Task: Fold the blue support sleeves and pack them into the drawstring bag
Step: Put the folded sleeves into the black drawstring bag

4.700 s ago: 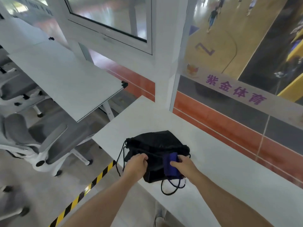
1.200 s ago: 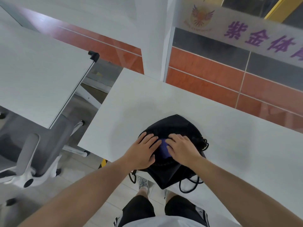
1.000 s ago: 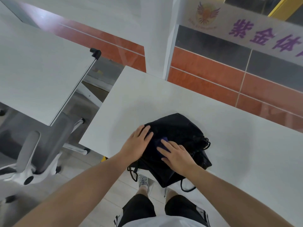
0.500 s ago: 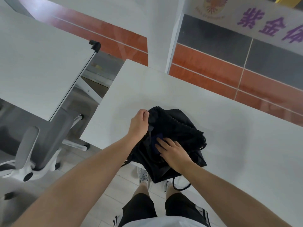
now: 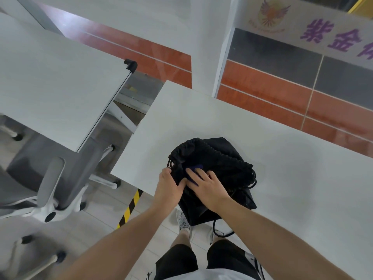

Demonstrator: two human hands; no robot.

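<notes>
You've got a black drawstring bag [image 5: 220, 156] of thin matt cloth, puckered and rough at the gathered mouth, smoother lower down. The blue support sleeve [image 5: 196, 168] is soft matt cloth. Your table [image 5: 302, 188] has a white top, smooth and matt. The wall tiles [image 5: 262, 87] are orange and grey, glossy, and catch reflections. The chair [image 5: 52, 178] has grey matt padding and a smooth white plastic frame. The floor tape [image 5: 131, 207] is yellow-black and flat.
</notes>
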